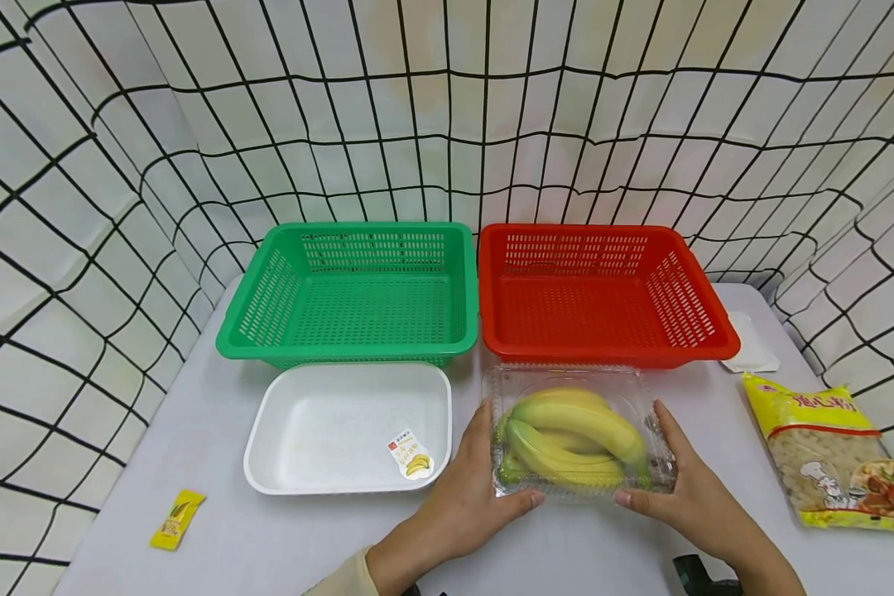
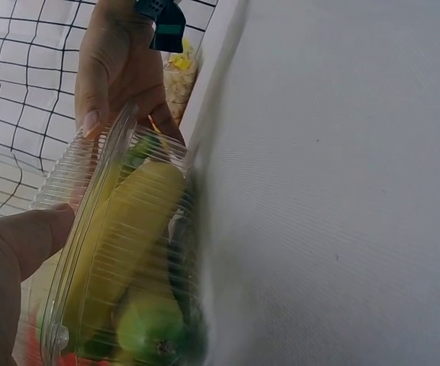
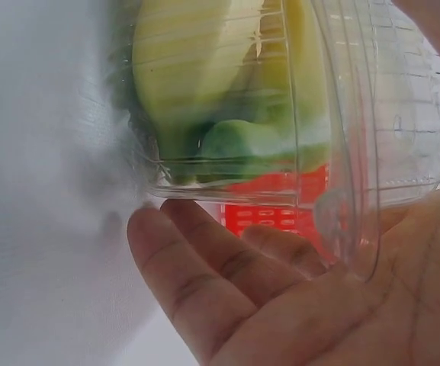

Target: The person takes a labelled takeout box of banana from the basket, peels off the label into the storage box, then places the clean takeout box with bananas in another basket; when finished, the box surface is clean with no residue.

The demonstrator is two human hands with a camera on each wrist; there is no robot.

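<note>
A clear plastic clamshell box (image 1: 569, 377) stands on the table in front of the red basket, its lid down over several yellow-green bananas (image 1: 574, 439). My left hand (image 1: 465, 488) grips the box's left side, thumb at the near edge. On the opposite side my right hand (image 1: 696, 488) holds it the same way. In the left wrist view, the left thumb (image 2: 33, 236) presses on the rim of the lid, with the right hand (image 2: 120, 69) at the far end. The right wrist view has the right fingers (image 3: 197, 282) along the box's side, near the table.
A green basket (image 1: 346, 352) and a red basket (image 1: 603, 354) stand side by side at the back. A white tray (image 1: 320, 430) bearing a banana sticker (image 1: 411, 455) is at left, a small yellow packet (image 1: 177, 520) beyond. Right are a yellow food bag (image 1: 834, 455) and white tissue (image 1: 752, 343). Black netting (image 1: 447, 136) surrounds the table.
</note>
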